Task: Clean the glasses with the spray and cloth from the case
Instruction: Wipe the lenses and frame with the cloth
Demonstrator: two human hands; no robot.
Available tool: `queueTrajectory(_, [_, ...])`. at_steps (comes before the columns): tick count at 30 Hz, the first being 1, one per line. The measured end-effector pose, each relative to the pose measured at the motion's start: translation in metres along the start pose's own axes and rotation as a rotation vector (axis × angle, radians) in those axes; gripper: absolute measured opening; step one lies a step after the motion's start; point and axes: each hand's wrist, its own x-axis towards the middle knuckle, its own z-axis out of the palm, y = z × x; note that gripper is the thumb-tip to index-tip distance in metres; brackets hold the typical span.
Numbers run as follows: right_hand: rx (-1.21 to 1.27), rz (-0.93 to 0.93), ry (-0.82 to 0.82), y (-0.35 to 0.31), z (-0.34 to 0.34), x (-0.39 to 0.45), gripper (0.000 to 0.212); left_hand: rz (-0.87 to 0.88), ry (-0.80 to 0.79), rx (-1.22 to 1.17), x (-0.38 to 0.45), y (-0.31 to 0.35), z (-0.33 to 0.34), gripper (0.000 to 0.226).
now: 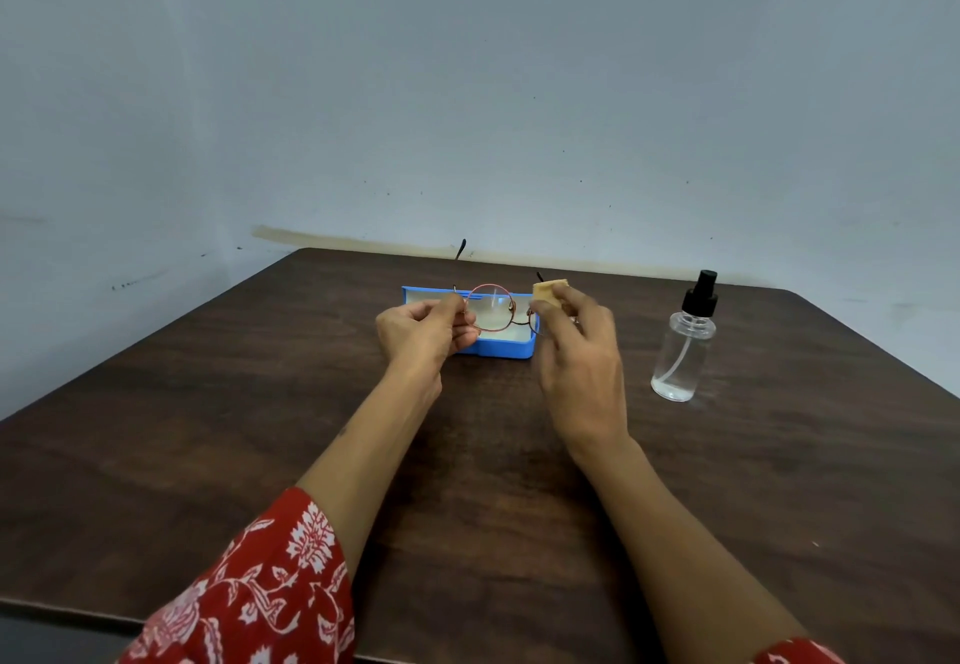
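Observation:
Round glasses [491, 308] with a thin red metal frame hang in the air above the open blue case [506, 346]. My left hand [423, 331] pinches the frame at its left rim. My right hand [574, 351] holds a small folded tan cloth [550, 293] against the glasses' right lens, which the hand and cloth mostly hide. Both temple arms point away from me, their dark tips visible. A clear spray bottle [683, 346] with a black nozzle stands upright on the table, to the right of my right hand and apart from it.
The dark wooden table [208, 429] meets a grey-blue wall at its far edge. The case lies near the table's far middle. Red patterned sleeves cover my upper forearms at the bottom of the view.

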Motion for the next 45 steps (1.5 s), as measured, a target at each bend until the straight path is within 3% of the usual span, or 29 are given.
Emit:
queueTrajectory(4, [-0.005, 0.127, 0.084, 0.007, -0.006, 0.002, 0.032, 0.001, 0.004, -0.015, 0.001, 0.001, 0.0, 0.005])
queueTrajectory(11, [-0.014, -0.057, -0.027, -0.003, 0.002, -0.001, 0.035, 0.0, -0.001, -0.01, 0.002, 0.0, 0.0, 0.006])
queueTrajectory(17, [0.004, 0.141, 0.079, 0.008, -0.005, 0.001, 0.034, -0.001, -0.002, -0.027, 0.004, -0.001, 0.001, 0.008])
queueTrajectory(23, [-0.009, -0.026, -0.04, -0.006, 0.001, -0.002, 0.035, 0.001, 0.011, -0.019, 0.003, -0.002, 0.0, 0.005])
queueTrajectory(29, [0.005, 0.113, 0.037, 0.0, -0.007, 0.0, 0.028, 0.004, 0.017, -0.048, 0.004, -0.001, 0.0, 0.005])
queueTrajectory(35, [-0.006, -0.05, -0.104, -0.008, 0.001, -0.004, 0.035, -0.001, 0.023, -0.072, 0.005, -0.003, 0.0, 0.005])
queueTrajectory(40, [-0.003, 0.107, 0.015, 0.002, -0.007, 0.0, 0.03, 0.009, 0.012, -0.08, 0.005, -0.003, 0.0, 0.006])
queueTrajectory(45, [0.025, 0.025, -0.064, 0.0, -0.006, -0.004, 0.021, 0.045, 0.008, -0.099, 0.004, -0.001, -0.001, 0.006])
